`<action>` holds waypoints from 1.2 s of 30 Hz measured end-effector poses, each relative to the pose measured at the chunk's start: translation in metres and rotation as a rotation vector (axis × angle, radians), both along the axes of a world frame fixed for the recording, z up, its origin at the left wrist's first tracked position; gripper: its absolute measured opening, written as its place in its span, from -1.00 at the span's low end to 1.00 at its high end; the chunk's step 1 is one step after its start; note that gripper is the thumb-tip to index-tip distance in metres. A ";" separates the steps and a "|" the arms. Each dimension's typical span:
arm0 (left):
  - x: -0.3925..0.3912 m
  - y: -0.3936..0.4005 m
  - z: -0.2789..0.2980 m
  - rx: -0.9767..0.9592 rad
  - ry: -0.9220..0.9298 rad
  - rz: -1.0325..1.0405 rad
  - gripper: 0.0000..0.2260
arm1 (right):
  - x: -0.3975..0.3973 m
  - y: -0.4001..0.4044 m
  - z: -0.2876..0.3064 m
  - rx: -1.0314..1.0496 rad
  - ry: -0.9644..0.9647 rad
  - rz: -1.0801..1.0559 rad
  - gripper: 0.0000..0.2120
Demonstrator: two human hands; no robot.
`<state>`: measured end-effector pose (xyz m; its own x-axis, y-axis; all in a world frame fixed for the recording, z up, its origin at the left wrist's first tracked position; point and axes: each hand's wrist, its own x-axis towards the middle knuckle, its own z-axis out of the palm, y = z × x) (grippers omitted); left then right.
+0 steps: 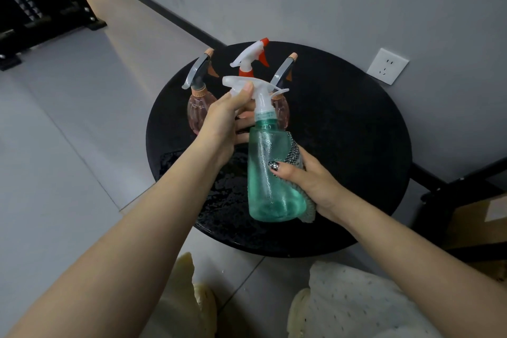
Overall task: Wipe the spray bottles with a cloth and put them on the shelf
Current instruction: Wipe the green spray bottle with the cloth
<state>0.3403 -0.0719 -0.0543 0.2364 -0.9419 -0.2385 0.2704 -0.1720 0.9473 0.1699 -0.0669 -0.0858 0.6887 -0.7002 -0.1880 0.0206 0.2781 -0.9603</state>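
A green see-through spray bottle (270, 181) with a white trigger head hangs above the round black table (356, 145). My left hand (227, 121) grips its neck and trigger head. My right hand (307, 178) presses a checked cloth (297, 158) against the bottle's right side, thumb on the front. Behind them on the table stand a pink bottle (196, 110) with a grey trigger, a second pink bottle (282, 110) partly hidden by the green one, and a bottle with a white and red trigger head (251, 59) whose body is hidden.
A black shelf frame (35, 5) stands on the floor at the far left. A white wall socket (387, 66) sits on the grey wall behind the table. A cardboard box (480, 222) and dark frame lie at the right. The table's near side looks wet.
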 end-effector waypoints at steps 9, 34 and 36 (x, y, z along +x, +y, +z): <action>-0.013 0.010 0.016 -0.212 -1.041 0.317 -0.67 | 0.005 0.001 -0.003 -0.115 0.056 -0.262 -0.61; 0.023 0.004 0.013 0.189 0.071 0.102 -0.92 | -0.018 0.009 0.008 -1.481 0.366 0.123 -0.65; 0.023 0.003 0.011 0.191 0.065 0.077 -0.92 | -0.013 0.006 0.014 -1.345 0.355 0.105 -0.64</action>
<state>0.3637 -0.0686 -0.0436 0.2840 -0.8582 -0.4275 0.3486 -0.3229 0.8799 0.1574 -0.0605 -0.0720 0.8063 -0.4302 0.4059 -0.2411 -0.8657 -0.4386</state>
